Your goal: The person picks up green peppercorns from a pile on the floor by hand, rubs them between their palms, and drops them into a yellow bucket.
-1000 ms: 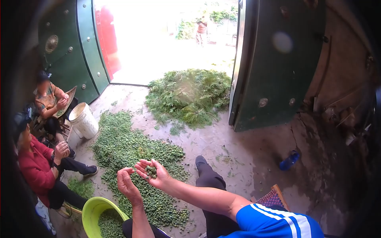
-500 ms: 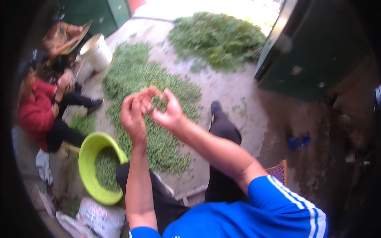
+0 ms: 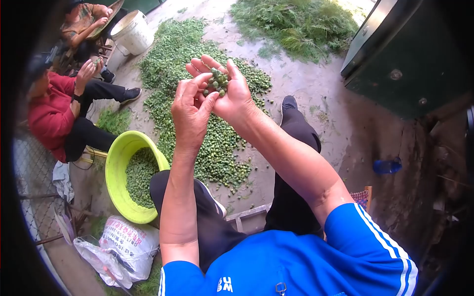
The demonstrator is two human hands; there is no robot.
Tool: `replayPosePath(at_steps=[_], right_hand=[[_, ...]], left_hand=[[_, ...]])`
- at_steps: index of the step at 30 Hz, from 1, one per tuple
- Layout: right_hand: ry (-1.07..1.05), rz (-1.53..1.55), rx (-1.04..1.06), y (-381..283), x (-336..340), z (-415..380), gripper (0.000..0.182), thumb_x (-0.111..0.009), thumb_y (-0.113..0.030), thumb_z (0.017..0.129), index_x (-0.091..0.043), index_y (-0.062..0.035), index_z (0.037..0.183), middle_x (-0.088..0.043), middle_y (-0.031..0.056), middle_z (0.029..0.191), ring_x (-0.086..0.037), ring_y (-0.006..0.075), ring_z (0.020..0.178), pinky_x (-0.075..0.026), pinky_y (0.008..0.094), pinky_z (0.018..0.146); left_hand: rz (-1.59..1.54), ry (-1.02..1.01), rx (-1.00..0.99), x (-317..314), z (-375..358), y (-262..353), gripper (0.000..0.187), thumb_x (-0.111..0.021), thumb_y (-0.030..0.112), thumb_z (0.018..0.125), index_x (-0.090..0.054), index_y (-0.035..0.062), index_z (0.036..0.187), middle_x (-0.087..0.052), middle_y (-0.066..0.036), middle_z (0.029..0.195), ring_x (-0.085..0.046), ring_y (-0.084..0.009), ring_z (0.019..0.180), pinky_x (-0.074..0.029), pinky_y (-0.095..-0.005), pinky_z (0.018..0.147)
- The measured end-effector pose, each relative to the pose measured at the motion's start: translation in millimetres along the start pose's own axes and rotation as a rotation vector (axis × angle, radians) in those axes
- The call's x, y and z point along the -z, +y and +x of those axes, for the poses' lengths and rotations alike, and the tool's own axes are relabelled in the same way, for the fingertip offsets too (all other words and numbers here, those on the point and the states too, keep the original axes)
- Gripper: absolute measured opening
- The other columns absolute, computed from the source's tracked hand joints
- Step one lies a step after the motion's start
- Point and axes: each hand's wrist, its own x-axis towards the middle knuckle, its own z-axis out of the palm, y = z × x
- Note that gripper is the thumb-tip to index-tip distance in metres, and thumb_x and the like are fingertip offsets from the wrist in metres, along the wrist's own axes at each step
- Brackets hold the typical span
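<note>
A small cluster of green round fruits (image 3: 217, 83) rests in the open palm of my right hand (image 3: 231, 93), whose fingers are spread. Against it, my left hand (image 3: 190, 103) has thumb and fingers closed at the cluster's left side; what they pinch, if anything, is hidden. Beneath both hands, a large heap of loose green fruits (image 3: 207, 153) spreads over the floor. To the left, a lime-green basin (image 3: 112, 172) tilts beside my leg and holds more of the same fruits.
Leafy green branches (image 3: 296, 22) lie at the top. Two people sit at the left, one in a red top (image 3: 52, 116). A white bucket (image 3: 136, 34), a printed white sack (image 3: 131, 246), a dark green door panel (image 3: 405, 64) and a blue object (image 3: 387, 166) are around.
The view has shifted, so floor and basin appear higher. My hands are higher in view, and my right palm has opened out, showing the green cluster more clearly.
</note>
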Motion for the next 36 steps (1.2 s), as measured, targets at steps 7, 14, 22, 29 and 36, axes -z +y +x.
replayPosePath(at_steps=[7, 14, 22, 29, 36], right_hand=[[0.057, -0.103, 0.024, 1.5, 3.2, -3.2, 0.057, -0.02, -0.046, 0.1, -0.048, -0.0025, 0.124, -0.055, 0.0176, 0.123, -0.051, 0.0312, 0.118, -0.042, 0.0463, 0.1], [0.073, -0.152, 0.019, 5.0, 10.0, -2.2, 0.058, -0.022, -0.047, 0.1, -0.053, -0.0014, 0.117, -0.058, 0.017, 0.113, -0.054, 0.0305, 0.112, -0.046, 0.0455, 0.095], [0.121, 0.004, 0.035, 7.1, 14.8, 0.5, 0.058, -0.022, -0.043, 0.1, -0.052, 0.0037, 0.116, -0.055, 0.0212, 0.119, -0.049, 0.0332, 0.118, -0.041, 0.046, 0.1], [0.105, 0.045, 0.066, 5.0, 10.3, -0.2, 0.055, -0.024, -0.038, 0.101, -0.052, 0.0075, 0.117, -0.053, 0.0228, 0.121, -0.048, 0.0334, 0.119, -0.037, 0.046, 0.105], [0.11, 0.074, 0.082, 3.3, 10.7, 0.5, 0.055, -0.025, -0.036, 0.101, -0.051, 0.009, 0.116, -0.052, 0.0238, 0.12, -0.047, 0.0342, 0.12, -0.038, 0.0473, 0.105]], left_hand=[[-0.1, -0.054, 0.037, 0.0, -1.4, -10.8, 0.037, -0.074, 0.004, 0.074, -0.064, 0.0059, 0.109, -0.056, -0.002, 0.089, -0.054, -0.0098, 0.072, -0.047, -0.0234, 0.067], [-0.08, -0.084, 0.137, 1.0, -2.8, -7.0, 0.025, -0.072, 0.003, 0.074, -0.062, 0.0039, 0.097, -0.055, 0.0, 0.084, -0.049, -0.005, 0.065, -0.044, -0.021, 0.06], [-0.361, -0.144, 0.274, 8.9, -0.2, -25.2, 0.018, -0.061, 0.004, 0.088, -0.06, -0.0016, 0.105, -0.063, -0.004, 0.098, -0.056, -0.0039, 0.07, -0.047, -0.0171, 0.061], [-1.604, -0.042, 0.663, 27.2, 10.0, -27.2, 0.023, -0.049, 0.005, 0.092, -0.057, -0.007, 0.11, -0.057, -0.009, 0.093, -0.049, -0.0132, 0.074, -0.047, -0.0213, 0.059], [-1.605, -0.028, 0.669, 24.6, 8.8, -30.7, 0.024, -0.055, 0.018, 0.094, -0.062, -0.0015, 0.106, -0.058, -0.007, 0.087, -0.047, -0.012, 0.069, -0.039, -0.0188, 0.05]])
